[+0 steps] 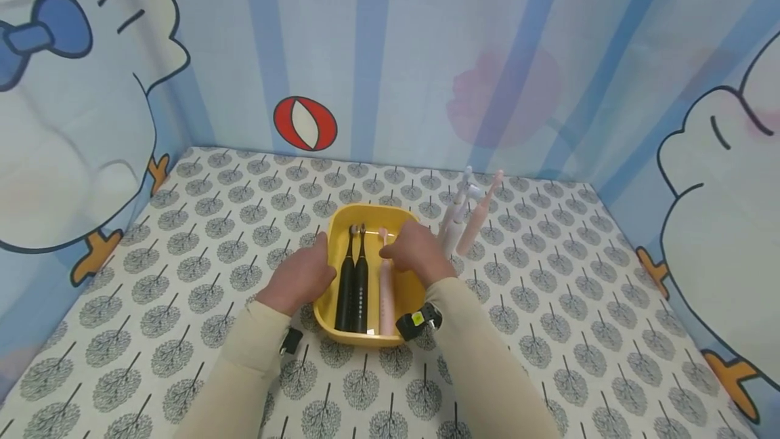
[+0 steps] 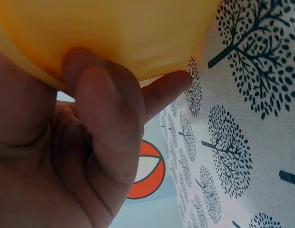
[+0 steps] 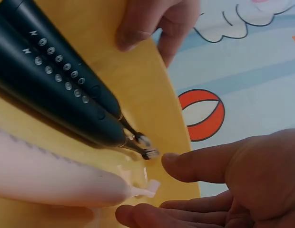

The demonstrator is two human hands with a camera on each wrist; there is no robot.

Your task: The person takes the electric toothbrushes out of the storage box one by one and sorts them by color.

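Observation:
A yellow basin (image 1: 332,336) stands on the table with electric toothbrushes lying in it. Two are black, a left black toothbrush (image 1: 345,290) beside a right black toothbrush (image 1: 361,290); the third is a pink toothbrush (image 1: 386,297). My left hand (image 1: 300,275) grips the basin's left rim, thumb inside and fingers outside, as the left wrist view shows from close by. Over the basin's right side reaches my right hand (image 1: 419,249). In the right wrist view its thumb and fingers are spread apart near the pink brush head (image 3: 150,189), holding nothing.
Just right of the basin, more toothbrushes stand upright: a pink upright toothbrush (image 1: 477,222) and pale upright toothbrushes (image 1: 452,232). The table wears a tree-print cloth (image 1: 201,297). A cartoon-printed curtain (image 1: 396,53) hangs behind and at both sides.

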